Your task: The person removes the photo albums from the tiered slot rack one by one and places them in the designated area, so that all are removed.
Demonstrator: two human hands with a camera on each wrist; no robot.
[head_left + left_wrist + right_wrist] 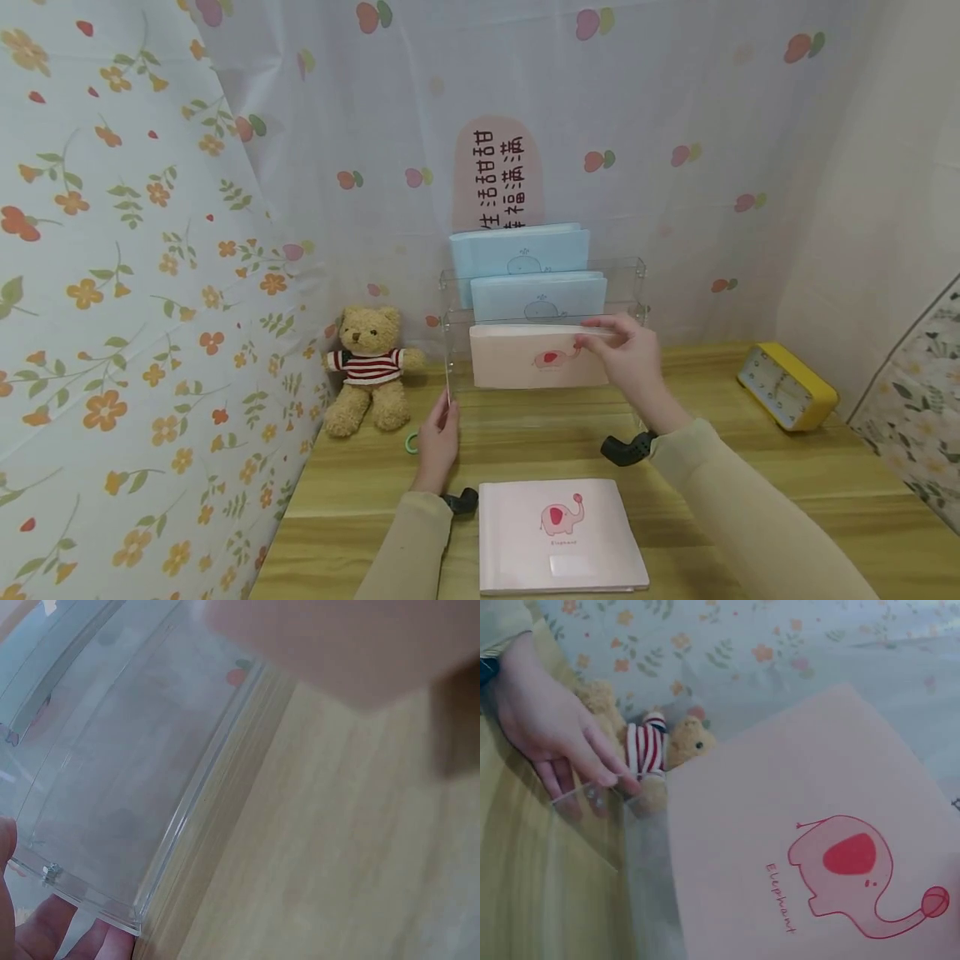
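Note:
My right hand [632, 354] pinches the upper right corner of a pink elephant booklet [498, 360], which stands upright at the front tier of a clear acrylic rack [543, 408]. In the right wrist view the elephant drawing on that booklet [735, 810] shows large. My left hand [438, 442] grips the rack's left side panel low down, thumb on one side and fingers [49, 926] on the other. Two blue whale booklets stand in the tiers behind, a rear one [487, 254] and a middle one [495, 293]. Another pink elephant booklet [517, 533] lies flat on the table in front.
A teddy bear [371, 342] in a striped shirt sits left of the rack. A yellow clock [787, 387] stands on the wooden table [720, 475] at the right. A small green ring-shaped thing [411, 442] lies beside my left hand. Patterned curtains [300, 167] enclose the table.

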